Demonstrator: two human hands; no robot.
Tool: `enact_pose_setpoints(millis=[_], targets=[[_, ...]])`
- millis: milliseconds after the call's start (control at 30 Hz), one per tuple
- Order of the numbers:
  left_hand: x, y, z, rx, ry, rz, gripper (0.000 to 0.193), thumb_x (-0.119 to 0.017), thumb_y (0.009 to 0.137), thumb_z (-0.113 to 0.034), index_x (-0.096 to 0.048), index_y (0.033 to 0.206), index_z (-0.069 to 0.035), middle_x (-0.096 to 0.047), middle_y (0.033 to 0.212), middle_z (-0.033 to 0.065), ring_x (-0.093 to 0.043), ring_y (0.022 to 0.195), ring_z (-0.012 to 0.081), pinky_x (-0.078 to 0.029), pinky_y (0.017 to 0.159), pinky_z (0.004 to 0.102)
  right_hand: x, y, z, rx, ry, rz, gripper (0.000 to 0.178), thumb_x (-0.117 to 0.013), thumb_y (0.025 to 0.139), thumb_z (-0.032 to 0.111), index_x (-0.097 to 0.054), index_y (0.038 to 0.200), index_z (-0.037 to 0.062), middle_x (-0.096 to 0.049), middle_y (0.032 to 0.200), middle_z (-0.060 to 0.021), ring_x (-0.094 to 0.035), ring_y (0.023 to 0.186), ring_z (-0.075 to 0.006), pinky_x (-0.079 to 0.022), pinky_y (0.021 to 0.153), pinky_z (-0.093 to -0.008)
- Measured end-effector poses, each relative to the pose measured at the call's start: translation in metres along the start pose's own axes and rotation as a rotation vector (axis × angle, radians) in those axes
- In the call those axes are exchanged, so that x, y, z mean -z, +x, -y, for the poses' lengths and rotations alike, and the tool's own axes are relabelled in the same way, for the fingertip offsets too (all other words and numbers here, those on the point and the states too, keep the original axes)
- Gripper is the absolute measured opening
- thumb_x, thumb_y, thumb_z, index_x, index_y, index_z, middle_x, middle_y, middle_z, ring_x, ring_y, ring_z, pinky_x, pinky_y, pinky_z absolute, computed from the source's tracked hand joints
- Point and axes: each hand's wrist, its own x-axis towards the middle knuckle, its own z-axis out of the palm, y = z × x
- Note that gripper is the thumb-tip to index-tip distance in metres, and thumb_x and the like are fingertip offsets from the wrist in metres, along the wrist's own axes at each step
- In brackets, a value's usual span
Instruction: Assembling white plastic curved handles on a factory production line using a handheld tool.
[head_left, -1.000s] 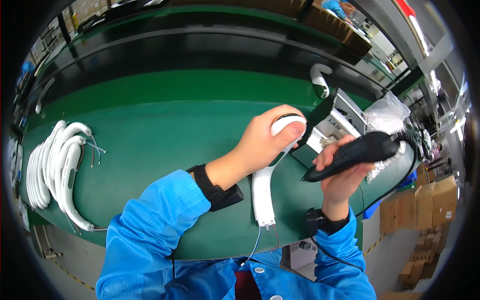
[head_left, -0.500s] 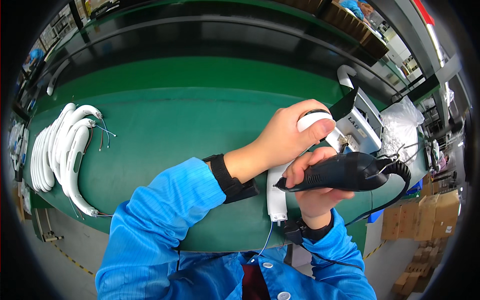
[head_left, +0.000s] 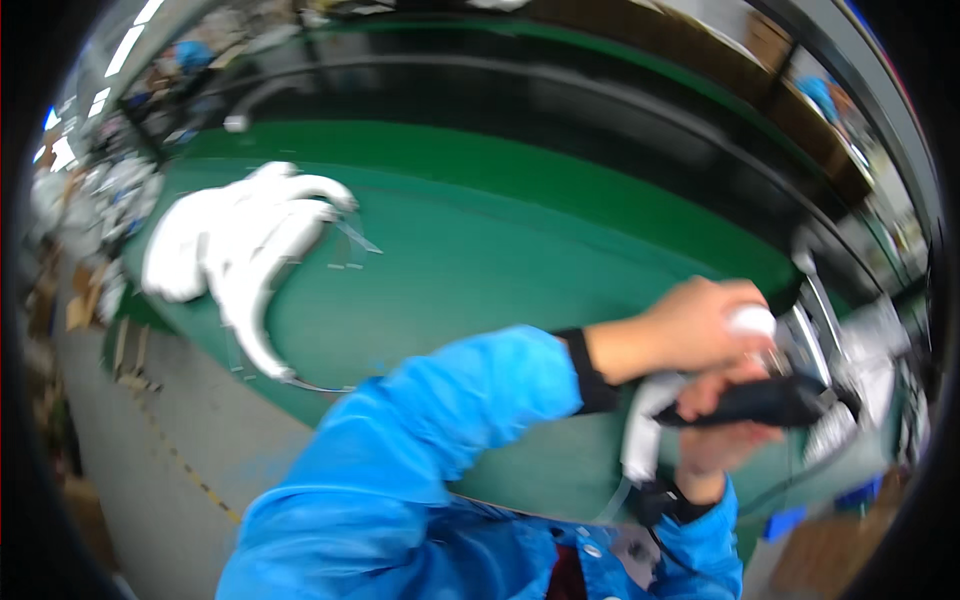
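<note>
The whole picture is smeared by motion. My left hand (head_left: 705,325) is closed over the upper end of a white curved tube-like housing (head_left: 642,430); its lower end hangs toward the table's front edge with a thin wire coming out. In my right hand (head_left: 715,450) lies a black corded electric screwdriver (head_left: 765,402), its narrow tip pointing left, across the front of the housing. Fingers of the right hand wrap round the screwdriver's body. Both hands are close together at the right of the green table (head_left: 440,270).
On the left of the table lies a pile of white curved housings (head_left: 235,240) with loose wires. A metal box-like device (head_left: 815,340) stands just right of my hands, beside a clear plastic bag (head_left: 870,365). Cardboard boxes (head_left: 830,550) stand at the lower right.
The view has swung left, so hands, table and pile all appear farther right. My hands still hold the housing and screwdriver, close to the metal box.
</note>
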Motion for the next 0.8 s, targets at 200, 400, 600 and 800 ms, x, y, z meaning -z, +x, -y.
enact_pose_setpoints(millis=[200, 400, 600, 800], targets=[[0.074, 0.018, -0.006, 0.043, 0.545, -0.205, 0.036, -0.073, 0.069, -0.038, -0.067, 0.082, -0.005, -0.066, 0.073, 0.0153, -0.065, 0.069, 0.0325, -0.052, 0.064, 0.0383, 0.043, 0.020, 0.046, 0.426, -0.030, 0.019, 0.078, -0.046, 0.076, 0.076, -0.044, 0.108, 0.0043, -0.050, 0.071, -0.0058, -0.049, 0.057, -0.0140, -0.043, 0.060, -0.0280], [0.162, 0.048, 0.049, 0.137, 0.630, -0.840, 0.037, -0.068, 0.078, -0.033, -0.057, 0.092, 0.000, -0.065, 0.083, 0.0186, -0.064, 0.078, 0.0354, -0.050, 0.069, 0.0408, 0.052, 0.026, 0.027, 0.356, -0.129, -0.118, 0.079, -0.040, 0.079, 0.076, -0.042, 0.109, 0.0028, -0.049, 0.071, -0.0061, -0.048, 0.057, -0.0136, -0.042, 0.059, -0.0265], [0.209, 0.035, 0.148, 0.376, 0.755, -0.419, 0.040, -0.067, 0.078, -0.025, -0.052, 0.102, 0.003, -0.062, 0.089, 0.0231, -0.061, 0.086, 0.0381, -0.049, 0.076, 0.0423, 0.049, 0.029, 0.009, 0.315, -0.129, -0.073, 0.078, -0.039, 0.079, 0.077, -0.041, 0.109, 0.0046, -0.049, 0.069, -0.0053, -0.048, 0.056, -0.0128, -0.041, 0.058, -0.0258], [0.238, -0.042, 0.014, 0.399, 0.965, -0.228, 0.037, -0.064, 0.080, -0.032, -0.062, 0.101, -0.001, -0.066, 0.091, 0.0165, -0.064, 0.086, 0.0314, -0.051, 0.074, 0.0385, 0.046, 0.023, 0.014, 0.263, -0.118, -0.120, 0.081, -0.040, 0.080, 0.075, -0.041, 0.115, 0.0026, -0.048, 0.073, -0.0040, -0.048, 0.059, -0.0117, -0.041, 0.060, -0.0246]])
